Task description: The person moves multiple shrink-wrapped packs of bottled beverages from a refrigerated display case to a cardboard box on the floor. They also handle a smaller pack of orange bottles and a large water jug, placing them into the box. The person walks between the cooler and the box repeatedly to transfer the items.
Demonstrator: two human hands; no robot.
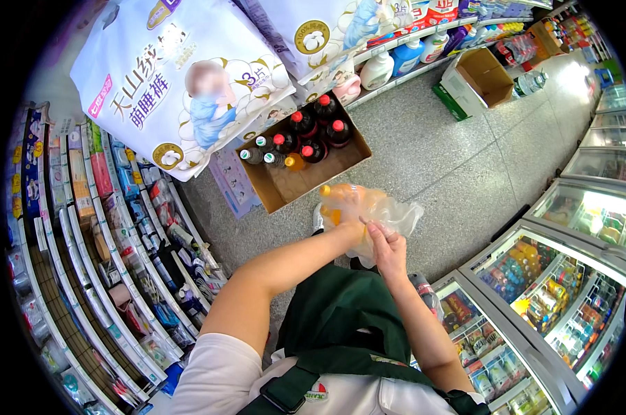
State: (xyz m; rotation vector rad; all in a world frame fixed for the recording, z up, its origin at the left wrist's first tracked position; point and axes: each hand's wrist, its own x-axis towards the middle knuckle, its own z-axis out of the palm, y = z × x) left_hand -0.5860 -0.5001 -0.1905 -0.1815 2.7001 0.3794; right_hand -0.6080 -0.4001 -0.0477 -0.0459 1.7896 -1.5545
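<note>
In front of my body a thin, clear plastic bag (401,218) hangs bunched between my hands. An orange drink bottle (358,199) with an orange cap lies tilted in or behind the film, its cap toward the left. My right hand (388,250) is closed, thumb and fingers pinching the bag's gathered edge. Close against it, my left hand (354,234) reaches in from the left at the bag; its fingers are hidden by the film and my right hand. Just beyond stands an open cardboard box (271,197) holding several dark bottles (314,150) with red caps.
Large white diaper packs (188,83) are stacked at the upper left. Shelves of packaged goods (112,228) line the left side. Glass-door drink coolers (534,277) stand on the right. Farther off, another open carton (482,76) sits on the grey tiled floor (451,162).
</note>
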